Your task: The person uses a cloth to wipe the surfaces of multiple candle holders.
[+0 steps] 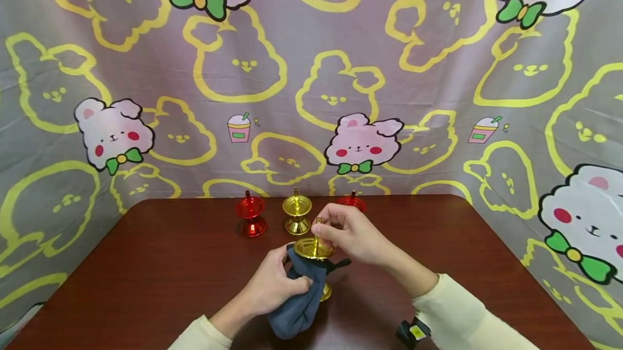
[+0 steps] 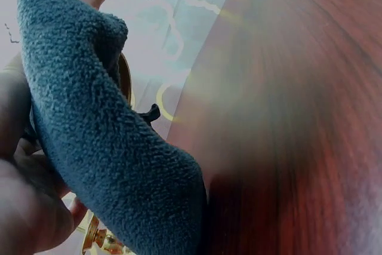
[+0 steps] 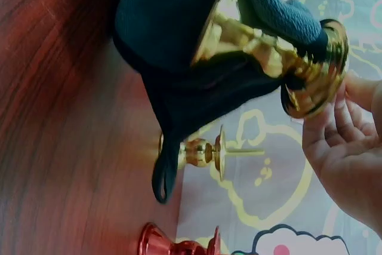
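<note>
A gold candle holder with a dish, a central spike and a flared base stands upright between the two hands. My left hand grips a grey-blue cloth bunched against the holder's near left side. The cloth covers much of the stem in the head view. My right hand pinches the spike above the dish with thumb and fingers. In the right wrist view the cloth's dark edge and hanging loop show beside the gold holder. The spike is hidden there.
Behind the hands, along the table's far edge, stand a red candle holder, another gold one and a second red one, partly hidden by the right hand. A patterned curtain hangs behind the brown table.
</note>
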Available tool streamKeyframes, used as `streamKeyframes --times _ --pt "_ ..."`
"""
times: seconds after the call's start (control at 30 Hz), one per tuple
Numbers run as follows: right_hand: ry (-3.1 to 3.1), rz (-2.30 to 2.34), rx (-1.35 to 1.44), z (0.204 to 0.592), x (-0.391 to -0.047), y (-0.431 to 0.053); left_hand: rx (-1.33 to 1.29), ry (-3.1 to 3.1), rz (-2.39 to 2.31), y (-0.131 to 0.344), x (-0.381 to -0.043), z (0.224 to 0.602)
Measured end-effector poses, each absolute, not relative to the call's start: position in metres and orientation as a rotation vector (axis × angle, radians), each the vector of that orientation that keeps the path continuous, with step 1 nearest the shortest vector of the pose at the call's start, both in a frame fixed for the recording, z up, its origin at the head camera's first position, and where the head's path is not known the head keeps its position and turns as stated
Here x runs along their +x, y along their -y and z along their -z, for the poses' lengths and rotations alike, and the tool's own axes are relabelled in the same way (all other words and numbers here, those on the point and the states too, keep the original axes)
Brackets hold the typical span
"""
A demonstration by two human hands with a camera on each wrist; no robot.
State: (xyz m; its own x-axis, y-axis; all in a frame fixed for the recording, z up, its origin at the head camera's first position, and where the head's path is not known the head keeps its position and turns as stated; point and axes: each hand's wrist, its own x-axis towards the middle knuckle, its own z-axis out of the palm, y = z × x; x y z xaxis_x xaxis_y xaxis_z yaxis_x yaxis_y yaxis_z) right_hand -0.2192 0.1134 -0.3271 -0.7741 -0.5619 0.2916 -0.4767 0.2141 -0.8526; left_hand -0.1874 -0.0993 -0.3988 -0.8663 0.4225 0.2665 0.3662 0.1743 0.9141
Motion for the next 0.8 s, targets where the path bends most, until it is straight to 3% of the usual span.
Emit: streamKeyframes --times 0.4,0.8 --pt "-2.623 1.733 -0.741 0.325 -0.206 -0.098 0.720 -2.235 -1.863 0.101 -0.186 0.394" --pt "-2.651 1.700 -0.849 0.334 -0.213 -0.109 0.669 -2.248 -1.886 0.104 -0.187 0.393"
